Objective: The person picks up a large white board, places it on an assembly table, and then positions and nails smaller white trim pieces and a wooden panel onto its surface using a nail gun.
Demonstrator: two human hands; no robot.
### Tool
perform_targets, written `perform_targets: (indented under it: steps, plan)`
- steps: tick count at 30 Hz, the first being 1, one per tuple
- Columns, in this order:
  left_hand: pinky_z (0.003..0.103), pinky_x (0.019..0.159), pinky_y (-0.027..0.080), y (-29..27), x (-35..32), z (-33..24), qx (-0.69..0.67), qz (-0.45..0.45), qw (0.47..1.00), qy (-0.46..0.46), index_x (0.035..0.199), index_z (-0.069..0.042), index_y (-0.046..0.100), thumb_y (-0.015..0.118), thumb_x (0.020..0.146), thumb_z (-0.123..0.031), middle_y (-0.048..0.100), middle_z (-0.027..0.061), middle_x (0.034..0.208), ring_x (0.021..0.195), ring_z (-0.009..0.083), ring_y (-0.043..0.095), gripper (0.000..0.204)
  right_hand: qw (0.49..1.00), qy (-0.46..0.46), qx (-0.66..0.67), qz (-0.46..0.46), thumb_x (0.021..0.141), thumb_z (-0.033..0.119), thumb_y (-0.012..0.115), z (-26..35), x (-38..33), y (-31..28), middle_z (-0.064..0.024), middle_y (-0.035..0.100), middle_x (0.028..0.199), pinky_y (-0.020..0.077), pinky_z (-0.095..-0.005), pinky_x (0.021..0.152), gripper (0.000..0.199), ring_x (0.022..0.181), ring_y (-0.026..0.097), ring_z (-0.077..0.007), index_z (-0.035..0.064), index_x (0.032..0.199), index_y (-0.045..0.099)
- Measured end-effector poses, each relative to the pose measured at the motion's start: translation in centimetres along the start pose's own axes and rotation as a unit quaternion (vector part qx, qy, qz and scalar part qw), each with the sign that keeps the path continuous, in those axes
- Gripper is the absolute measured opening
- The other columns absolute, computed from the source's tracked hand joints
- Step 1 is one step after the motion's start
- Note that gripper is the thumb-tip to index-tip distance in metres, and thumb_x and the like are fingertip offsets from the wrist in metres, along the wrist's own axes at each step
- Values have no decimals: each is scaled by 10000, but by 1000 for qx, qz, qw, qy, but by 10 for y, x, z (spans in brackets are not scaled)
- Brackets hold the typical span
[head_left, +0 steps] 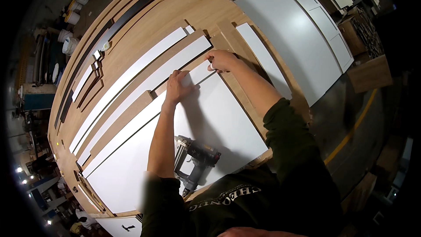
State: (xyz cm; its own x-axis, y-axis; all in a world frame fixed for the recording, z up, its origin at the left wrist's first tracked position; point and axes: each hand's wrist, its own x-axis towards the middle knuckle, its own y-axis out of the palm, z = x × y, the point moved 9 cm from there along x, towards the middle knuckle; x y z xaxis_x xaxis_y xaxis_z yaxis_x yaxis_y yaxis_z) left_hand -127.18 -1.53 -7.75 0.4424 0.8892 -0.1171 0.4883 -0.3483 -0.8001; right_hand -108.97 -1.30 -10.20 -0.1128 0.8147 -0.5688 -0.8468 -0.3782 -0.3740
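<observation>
A long narrow white strip lies along the far edge of a large white panel, with a thin dark gap between them. My left hand spans the strip, its fingers bent over the far edge and its thumb stretched toward the gap. At the strip's right end, my right hand grips the corner between thumb and fingers. Something small and white shows at its fingers; I cannot make out what. A dark nail gun lies on the panel, beside my left forearm.
More white strips and brown boards lie beyond on the wooden worktable. Dark strips rest near its far left edge. To the right, another white strip sits before a stack of large pale panels. Buckets stand at far left.
</observation>
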Motion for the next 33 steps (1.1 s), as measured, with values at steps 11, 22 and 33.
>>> perform_targets:
  steps: [11, 22, 33]
  plan:
    - [446, 929, 429, 4, -1, 2, 3, -15, 1000, 4, 1155, -105, 620, 837, 591, -327, 554, 140, 1110, 1075, 339, 517, 644, 934, -202, -295, 16, 611, 166, 816, 42, -10, 1, -137, 587, 1107, 474, -387, 870, 569, 1046, 564, -314, 61, 1139, 630]
    - [365, 721, 492, -39, -194, -36, -38, -134, 989, -54, 1326, -76, 490, 789, 681, -168, 616, 115, 881, 802, 271, 600, 717, 923, -238, -303, 0, 612, 187, 816, 29, 5, 5, -127, 585, 1082, 465, -390, 888, 560, 1059, 550, -314, 94, 1138, 646]
    - [444, 716, 511, 53, -309, -28, 46, -54, 970, -231, 1444, 57, 123, 818, 639, -275, 618, 256, 1052, 883, 404, 634, 1114, 931, -245, -269, 19, 579, 174, 824, 29, 7, 3, -119, 587, 1062, 470, -390, 860, 544, 1035, 560, -304, 102, 1095, 668]
